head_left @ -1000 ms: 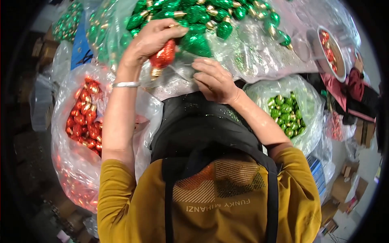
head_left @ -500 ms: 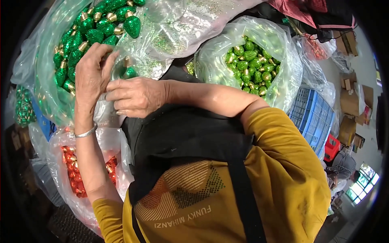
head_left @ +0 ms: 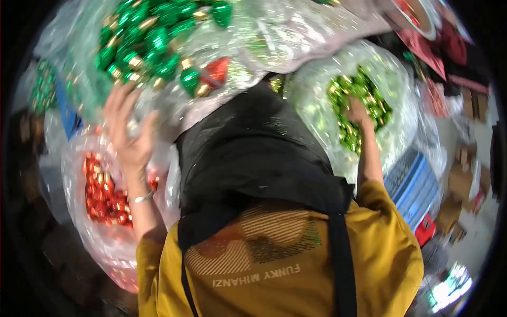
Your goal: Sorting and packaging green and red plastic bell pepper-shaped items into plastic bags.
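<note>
My left hand [head_left: 129,129] is raised with its fingers spread and nothing in it, just below a heap of glittery dark-green bulb ornaments with gold caps [head_left: 158,39] in a clear plastic bag. My right hand [head_left: 357,112] reaches down into a plastic bag [head_left: 311,100] of small shiny light-green ornaments [head_left: 377,108]; its fingers are blurred and partly hidden among them. A green bulb ornament [head_left: 189,78] lies beside a red piece [head_left: 216,70] on the plastic-covered surface, between the two hands and farther away.
Under my left forearm stands a plastic bag of red ornaments [head_left: 103,193]. A blue plastic crate [head_left: 414,182] is at the right, with cardboard boxes [head_left: 459,174] beyond it. A black apron [head_left: 259,142] covers my lap. More bagged green ornaments [head_left: 43,90] sit at the far left.
My right hand has left my left hand's side and gone right into the light-green ornaments. My left hand has opened and dropped lower. The whole view has shifted; a red piece now shows.
</note>
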A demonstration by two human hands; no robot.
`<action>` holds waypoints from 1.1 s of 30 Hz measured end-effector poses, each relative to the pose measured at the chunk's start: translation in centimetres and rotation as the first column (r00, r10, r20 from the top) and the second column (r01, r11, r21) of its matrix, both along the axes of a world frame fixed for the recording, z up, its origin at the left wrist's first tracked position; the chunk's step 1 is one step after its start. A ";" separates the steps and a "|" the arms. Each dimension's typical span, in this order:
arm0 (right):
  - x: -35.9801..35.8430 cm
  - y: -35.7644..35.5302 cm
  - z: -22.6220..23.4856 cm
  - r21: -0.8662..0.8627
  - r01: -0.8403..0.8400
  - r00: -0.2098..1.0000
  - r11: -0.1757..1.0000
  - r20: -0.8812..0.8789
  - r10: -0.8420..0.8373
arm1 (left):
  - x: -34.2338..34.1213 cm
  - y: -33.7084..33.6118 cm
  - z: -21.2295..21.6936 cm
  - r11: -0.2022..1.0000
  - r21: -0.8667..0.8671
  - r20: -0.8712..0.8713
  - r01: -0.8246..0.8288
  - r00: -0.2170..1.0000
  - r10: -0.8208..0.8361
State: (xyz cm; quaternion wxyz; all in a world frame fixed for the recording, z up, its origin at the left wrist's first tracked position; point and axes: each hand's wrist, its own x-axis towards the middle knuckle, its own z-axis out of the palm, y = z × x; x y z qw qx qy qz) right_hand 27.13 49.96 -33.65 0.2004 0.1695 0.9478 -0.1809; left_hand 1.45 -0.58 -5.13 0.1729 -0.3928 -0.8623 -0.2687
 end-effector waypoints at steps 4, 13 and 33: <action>1.2 -5.2 -6.2 -0.157 0.191 0.979 0.969 -0.037 -0.199 | 0.7 1.2 -1.2 0.999 -0.019 -0.001 -0.040 0.999 0.040; -11.4 -13.7 23.1 -0.564 0.106 0.598 0.819 -0.622 -0.506 | 2.3 -2.2 -1.7 0.994 0.085 0.128 0.074 0.988 -0.085; -28.2 -32.6 31.2 0.300 -0.856 0.352 0.421 -0.258 0.900 | 3.0 -2.4 -2.5 0.977 0.144 -0.031 0.154 0.988 -0.151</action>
